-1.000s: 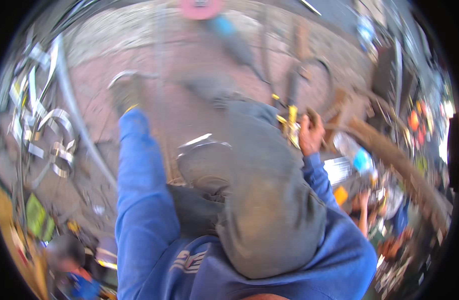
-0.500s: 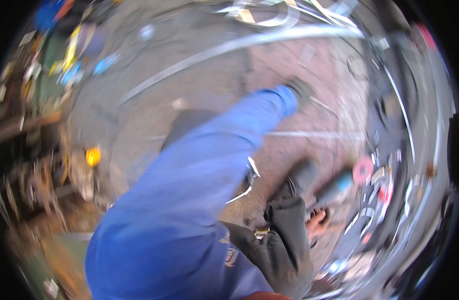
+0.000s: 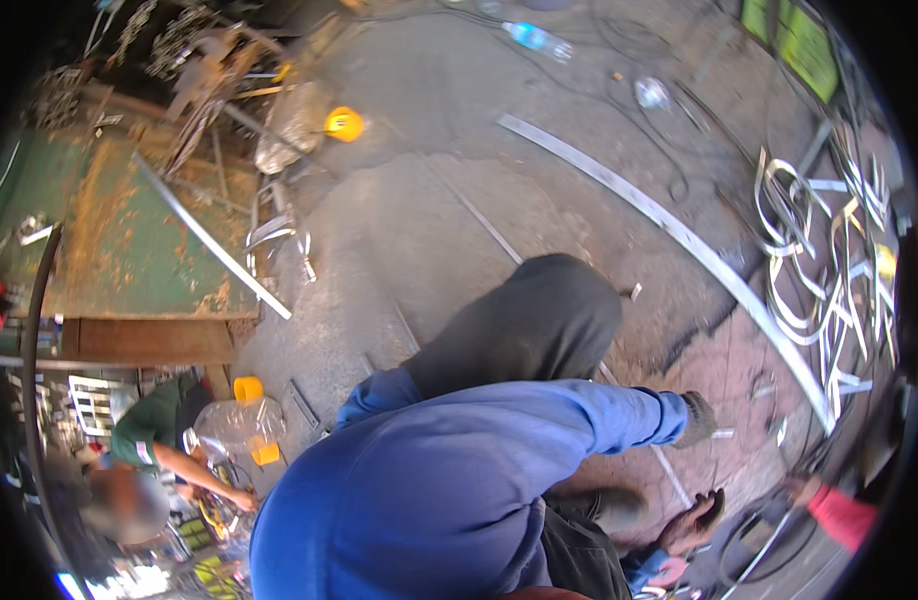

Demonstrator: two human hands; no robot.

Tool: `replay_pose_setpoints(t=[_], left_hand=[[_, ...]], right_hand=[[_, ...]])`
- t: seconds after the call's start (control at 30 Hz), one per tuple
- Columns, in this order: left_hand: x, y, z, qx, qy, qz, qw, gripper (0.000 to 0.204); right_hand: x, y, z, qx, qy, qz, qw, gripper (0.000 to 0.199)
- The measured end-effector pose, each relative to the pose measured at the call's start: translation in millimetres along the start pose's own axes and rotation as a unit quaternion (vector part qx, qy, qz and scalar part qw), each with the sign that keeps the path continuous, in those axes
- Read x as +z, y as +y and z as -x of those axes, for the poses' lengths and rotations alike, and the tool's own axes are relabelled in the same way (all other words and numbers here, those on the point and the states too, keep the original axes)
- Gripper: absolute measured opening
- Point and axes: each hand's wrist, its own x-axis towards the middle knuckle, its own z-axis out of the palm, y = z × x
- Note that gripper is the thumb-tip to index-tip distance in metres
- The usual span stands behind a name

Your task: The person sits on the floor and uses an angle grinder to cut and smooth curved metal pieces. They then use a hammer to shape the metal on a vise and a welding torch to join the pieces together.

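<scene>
The grey floor (image 3: 359, 230) turns dull red around your grey-gloved left hand (image 3: 695, 420). A big green metal table with rusty patches (image 3: 149, 260) stands far to the left of that hand. A long, flat, bent grey metal bar (image 3: 679, 232) lies ahead of it and over to its right. Past the bar, farther right, is a messy heap of shiny curled metal strips (image 3: 782, 248). A thin, straight grey metal rail (image 3: 671, 474) lies on the floor, with its end near your bare right hand (image 3: 691, 524). To the right of that hand is another person's arm in a red sleeve (image 3: 847, 517). Your right hand is loose, thumb and fingers apart. I cannot tell if your left fingers pinch anything. A small shiny metal piece (image 3: 722, 433) is right by their tips.
</scene>
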Motion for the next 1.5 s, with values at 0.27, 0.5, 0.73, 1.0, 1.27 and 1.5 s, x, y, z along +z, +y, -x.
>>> replay_pose_setpoints(t=[0.27,0.5,0.73,1.0,1.27,1.5], left_hand=[[-260,-218,139,-0.105,0.542,0.22,0.805,0.021],[-96,-272,590,-0.768,0.276,0.045,0.576,0.031],[45,-141,730,-0.891,0.282,0.285,0.213,0.047],[85,-100,640,-0.88,-0.02,0.394,0.263,0.066],[8,-196,682,-0.759,-0.053,0.04,0.648,0.072],[-311,-284,411,-0.333,0.366,-0.012,0.869,0.026]], right_hand=[[16,-60,-99,-0.027,-0.184,0.057,0.981,0.035],[49,-139,-167,-0.13,-0.325,0.198,0.916,0.031],[87,-195,-182,-0.208,-0.367,0.238,0.875,0.029],[108,-224,-178,-0.225,-0.388,0.338,0.828,0.029],[61,-209,-160,-0.259,-0.314,0.239,0.882,0.025],[-14,-215,-113,0.092,-0.298,-0.189,0.931,0.038]])
